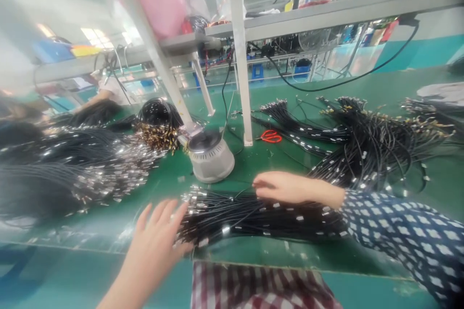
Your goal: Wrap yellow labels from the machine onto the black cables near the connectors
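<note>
A bundle of thin black cables with silver metal ends (250, 217) lies across the green bench in front of me. My left hand (155, 239) is open, its fingers stretched out against the silver ends at the bundle's left. My right hand (290, 187), in a dotted dark sleeve, rests flat on top of the bundle near its middle, fingers together and extended. Neither hand grips anything that I can make out.
A grey round machine (211, 157) stands just behind the bundle. Red scissors (270, 136) lie beside a white post (241, 58). Large heaps of black cables fill the left (72, 169) and right (366, 149). Another person (105, 89) sits at the far left.
</note>
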Demonstrator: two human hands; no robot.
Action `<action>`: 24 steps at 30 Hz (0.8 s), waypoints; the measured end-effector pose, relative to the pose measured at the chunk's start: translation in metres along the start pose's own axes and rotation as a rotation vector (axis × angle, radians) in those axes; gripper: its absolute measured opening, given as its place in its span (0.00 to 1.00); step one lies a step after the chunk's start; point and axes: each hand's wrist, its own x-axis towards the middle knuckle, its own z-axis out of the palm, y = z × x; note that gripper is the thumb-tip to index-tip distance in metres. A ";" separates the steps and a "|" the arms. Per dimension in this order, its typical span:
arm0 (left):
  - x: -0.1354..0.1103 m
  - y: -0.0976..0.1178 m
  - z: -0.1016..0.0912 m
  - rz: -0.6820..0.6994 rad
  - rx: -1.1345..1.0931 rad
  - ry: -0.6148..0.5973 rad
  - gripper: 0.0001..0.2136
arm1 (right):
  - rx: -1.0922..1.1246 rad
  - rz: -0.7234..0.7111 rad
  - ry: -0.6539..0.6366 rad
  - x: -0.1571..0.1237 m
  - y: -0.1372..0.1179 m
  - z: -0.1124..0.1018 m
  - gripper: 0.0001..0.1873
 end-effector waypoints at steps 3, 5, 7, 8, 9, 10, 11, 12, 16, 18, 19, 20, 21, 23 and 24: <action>-0.018 -0.007 0.004 -0.060 -0.093 0.056 0.22 | -0.110 0.035 -0.089 -0.007 -0.006 -0.007 0.27; -0.025 -0.005 -0.002 -0.076 -0.171 0.119 0.18 | -0.242 0.044 -0.110 -0.010 -0.014 -0.012 0.24; -0.029 0.002 -0.009 -0.091 -0.250 0.190 0.16 | -0.352 0.029 -0.094 -0.012 -0.023 -0.016 0.14; -0.031 0.006 -0.011 -0.099 -0.287 0.220 0.16 | -0.382 0.017 -0.076 -0.013 -0.027 -0.018 0.10; -0.032 0.010 -0.013 -0.106 -0.324 0.251 0.15 | -0.402 0.006 -0.056 -0.014 -0.030 -0.022 0.09; -0.034 0.014 -0.015 -0.115 -0.361 0.280 0.14 | -0.420 -0.002 -0.038 -0.016 -0.032 -0.026 0.09; -0.036 0.017 -0.015 -0.127 -0.394 0.306 0.13 | -0.431 -0.004 -0.016 -0.018 -0.033 -0.029 0.09; -0.037 0.019 -0.016 -0.142 -0.421 0.336 0.11 | -0.429 -0.001 0.011 -0.020 -0.033 -0.033 0.10; -0.041 0.030 -0.021 -0.224 -0.492 0.502 0.03 | -0.164 0.057 0.090 -0.028 -0.028 -0.032 0.10; -0.043 0.039 -0.026 -0.259 -0.535 0.617 0.06 | 0.000 0.080 0.068 -0.028 -0.026 -0.025 0.09; -0.043 0.045 -0.027 -0.280 -0.555 0.670 0.07 | 0.046 0.083 0.065 -0.027 -0.027 -0.023 0.08; -0.044 0.053 -0.027 -0.243 -0.568 0.696 0.08 | 0.066 0.083 0.076 -0.026 -0.028 -0.022 0.07; -0.044 0.061 -0.027 -0.199 -0.580 0.689 0.09 | 0.068 0.080 0.098 -0.024 -0.029 -0.024 0.07; -0.042 0.081 -0.022 -0.058 -0.561 0.620 0.09 | 0.129 0.070 0.155 -0.024 -0.033 -0.035 0.07; -0.039 0.092 -0.019 0.037 -0.546 0.578 0.09 | 0.189 0.059 0.190 -0.026 -0.034 -0.044 0.07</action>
